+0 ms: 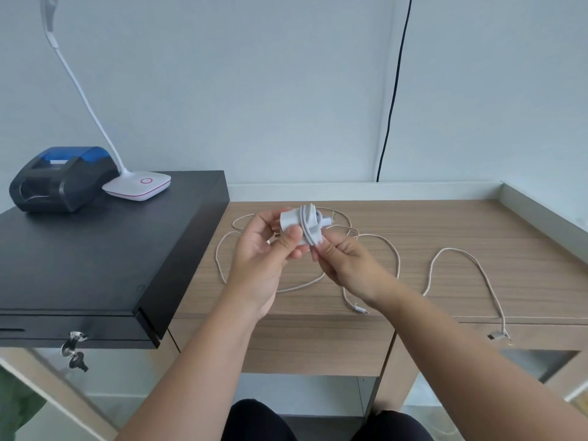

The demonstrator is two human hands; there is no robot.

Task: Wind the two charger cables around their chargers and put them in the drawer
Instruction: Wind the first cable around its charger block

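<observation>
- The left hand [265,249] is gripping a white charger [300,226] above the wooden desk [445,237], thumb pressing its near face, fingers curling behind.
- The right hand [345,265] is pinching the white cable [308,229] that is looping around the charger's middle.
- A beige braided cable [394,249] is lying in loose loops on the desk beneath both hands, one end trailing over the front edge at right; its charger cannot be made out.
- A black cash drawer [95,256] is sitting at left, keys [74,350] hanging from its lock, a receipt printer [60,179] and a white desk lamp [138,186] standing on top.
</observation>
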